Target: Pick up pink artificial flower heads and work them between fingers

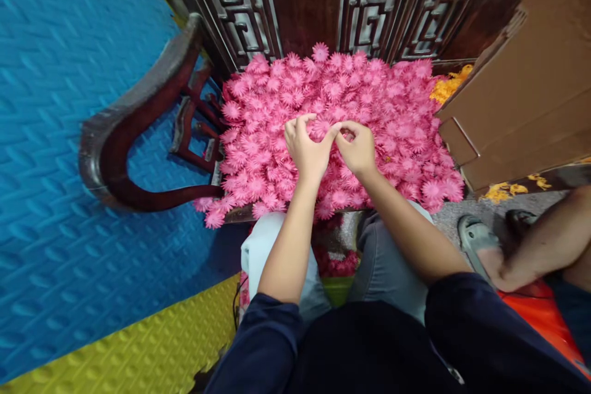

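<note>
Both hands meet over the heap of pink flowers (pixel 332 129) on the wooden chair (pixel 138 129): left hand (pixel 307 148) and right hand (pixel 357 148) pinch 1 bloom between fingertips (light pressure seems wise, so petals stay uncrushed).

No readable text, label, number or sign shows anywhere.

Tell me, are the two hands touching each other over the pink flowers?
Touching. In the head view, the left hand and right hand meet at their fingertips, pinched together above the pile of pink flowers.
</note>
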A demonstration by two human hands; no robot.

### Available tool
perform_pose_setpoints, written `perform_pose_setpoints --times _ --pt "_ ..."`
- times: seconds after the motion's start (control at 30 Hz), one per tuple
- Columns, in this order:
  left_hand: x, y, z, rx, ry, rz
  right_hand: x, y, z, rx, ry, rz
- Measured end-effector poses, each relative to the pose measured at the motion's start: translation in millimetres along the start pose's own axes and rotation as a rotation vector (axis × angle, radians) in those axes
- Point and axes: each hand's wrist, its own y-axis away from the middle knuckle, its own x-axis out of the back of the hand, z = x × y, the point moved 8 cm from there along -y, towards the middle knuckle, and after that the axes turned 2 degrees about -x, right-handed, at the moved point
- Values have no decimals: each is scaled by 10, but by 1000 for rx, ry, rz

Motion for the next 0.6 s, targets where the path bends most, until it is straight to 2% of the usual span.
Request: perform_pose_setpoints --times 0.1,0.3,0.4,0.6 --pt "10 -10 3 -11 -1 -22 4 -11 16 -17 -47 7" --pt "-175 -4 -40 -33 77 -172 28 -38 53 -48 -148 27" --pt "-151 -2 -35 -30 58 -140 21 -36 46 -56 -141 14" --pt "-53 2 -91 73 196 -25 -16 -39 89 -143 -197 -6"
